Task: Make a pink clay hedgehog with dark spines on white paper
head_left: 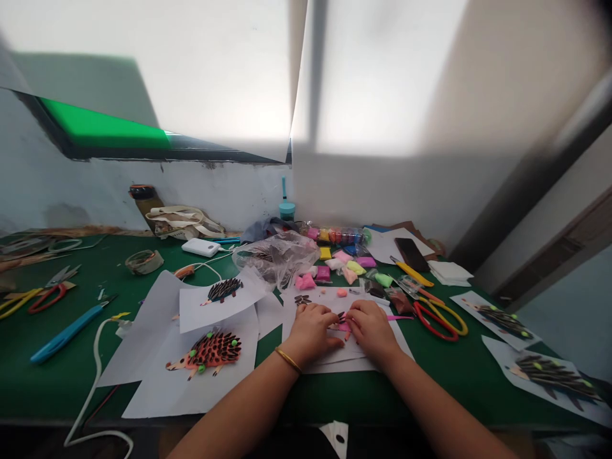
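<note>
On a white sheet of paper [325, 365] in front of me lies a pink clay figure [343, 325] with dark seed-like pieces on it, mostly hidden by my hands. My left hand [313, 328], a gold bangle at its wrist, has its fingers curled at the figure's left side, thumb lower down. From the right, my right hand [373, 328] presses its bent fingers on the clay. A thin pink clay strip [400, 317] sticks out beyond it. Several dark seeds [302, 299] and an orange clay bit [341, 292] lie on the paper behind my hands.
Coloured clay packets [324, 274] and a plastic bag [277, 255] lie behind the paper. Red and yellow scissors [442, 319], a phone [411, 254] and seed-covered hedgehog pictures [549, 376] are at right. At left are more hedgehog sheets [210, 389], a blue cutter [67, 335] and a white cable [98, 357].
</note>
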{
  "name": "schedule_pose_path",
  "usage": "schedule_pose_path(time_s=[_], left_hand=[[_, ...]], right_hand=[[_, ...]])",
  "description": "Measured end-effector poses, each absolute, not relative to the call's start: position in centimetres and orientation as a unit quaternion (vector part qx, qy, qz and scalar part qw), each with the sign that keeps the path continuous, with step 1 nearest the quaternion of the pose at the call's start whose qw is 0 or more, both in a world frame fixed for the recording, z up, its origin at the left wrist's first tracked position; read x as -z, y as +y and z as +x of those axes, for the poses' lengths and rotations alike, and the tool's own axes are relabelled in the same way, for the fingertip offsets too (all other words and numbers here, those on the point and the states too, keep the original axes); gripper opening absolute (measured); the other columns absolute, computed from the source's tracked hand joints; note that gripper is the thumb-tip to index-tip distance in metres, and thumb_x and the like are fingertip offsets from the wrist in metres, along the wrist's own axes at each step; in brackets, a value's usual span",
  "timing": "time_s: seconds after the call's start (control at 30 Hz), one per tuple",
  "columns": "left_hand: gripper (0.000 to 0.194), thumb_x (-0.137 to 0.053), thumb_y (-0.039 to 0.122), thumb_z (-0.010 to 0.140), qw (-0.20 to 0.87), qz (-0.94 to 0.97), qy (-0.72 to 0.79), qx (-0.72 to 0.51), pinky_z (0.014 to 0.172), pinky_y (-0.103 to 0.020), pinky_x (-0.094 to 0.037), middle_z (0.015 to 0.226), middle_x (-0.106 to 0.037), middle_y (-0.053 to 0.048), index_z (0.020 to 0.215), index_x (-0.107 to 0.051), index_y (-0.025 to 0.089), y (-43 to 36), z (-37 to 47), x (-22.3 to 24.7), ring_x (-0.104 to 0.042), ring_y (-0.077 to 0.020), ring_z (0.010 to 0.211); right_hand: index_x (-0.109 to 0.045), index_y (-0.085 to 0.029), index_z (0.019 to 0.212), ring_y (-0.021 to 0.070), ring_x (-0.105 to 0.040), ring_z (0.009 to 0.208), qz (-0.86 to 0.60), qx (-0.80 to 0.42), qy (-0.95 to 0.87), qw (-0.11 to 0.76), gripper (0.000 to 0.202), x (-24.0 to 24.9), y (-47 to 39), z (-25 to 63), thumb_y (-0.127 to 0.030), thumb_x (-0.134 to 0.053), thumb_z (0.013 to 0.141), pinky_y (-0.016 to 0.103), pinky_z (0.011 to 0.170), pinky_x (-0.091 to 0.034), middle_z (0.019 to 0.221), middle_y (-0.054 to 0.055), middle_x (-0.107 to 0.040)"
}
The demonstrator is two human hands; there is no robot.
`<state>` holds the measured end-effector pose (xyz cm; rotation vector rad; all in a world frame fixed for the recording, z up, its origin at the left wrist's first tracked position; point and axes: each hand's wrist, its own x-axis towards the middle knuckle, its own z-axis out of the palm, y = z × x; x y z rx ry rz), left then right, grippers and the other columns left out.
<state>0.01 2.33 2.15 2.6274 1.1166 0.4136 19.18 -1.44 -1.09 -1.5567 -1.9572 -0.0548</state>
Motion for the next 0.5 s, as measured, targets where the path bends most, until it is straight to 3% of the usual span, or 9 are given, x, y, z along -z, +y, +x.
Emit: schedule_pose_path(time_s=[0.5], left_hand=[[0.045,-0.077,0.052,0.066,0.128,0.905,0.38,-0.144,0.095,-0.042,-0.031,0.115,-0.062,-0.002,0.105,-0.067,0.032,2.41,-0.18,-2.1,-0.05,-0.0273,0.111]], right_hand=[[-0.067,-0.022,0.082,0.0224,-0.053,0.093,-0.589,0.008,-0.738,0.329,0.01,1.41,-1.38,19.3,-0.021,-0.057,0.085,0.037,0.082,-0.039,0.094,0.005,-0.063]])
